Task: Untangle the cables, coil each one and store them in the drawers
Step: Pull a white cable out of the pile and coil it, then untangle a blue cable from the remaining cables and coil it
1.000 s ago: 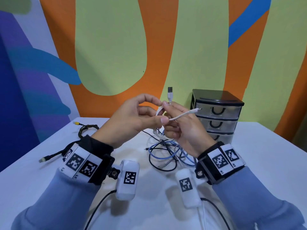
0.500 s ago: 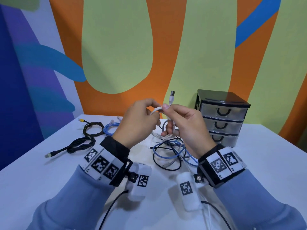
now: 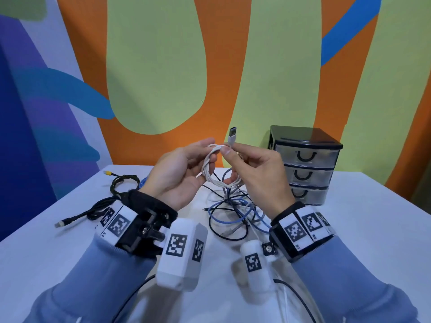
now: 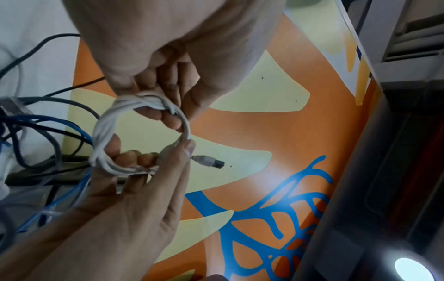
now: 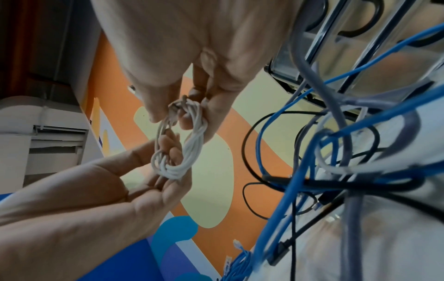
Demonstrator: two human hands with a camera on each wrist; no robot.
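Change since the earlier frame: loose white tail now gathered into a closed coil, hands drawn together. Item: white USB cable (image 3: 218, 166), coiled, held above the bench (image 3: 363, 229). Left hand (image 3: 177, 169) has fingers hooked through the loops; right hand (image 3: 254, 171) pinches the top by the upright USB plug (image 3: 232, 134). Tangle of blue and black cables (image 3: 235, 213) lies below; drawer unit (image 3: 305, 164) closed, at right. Risk: loops springing open if either pinch slackens, since nothing ties them.
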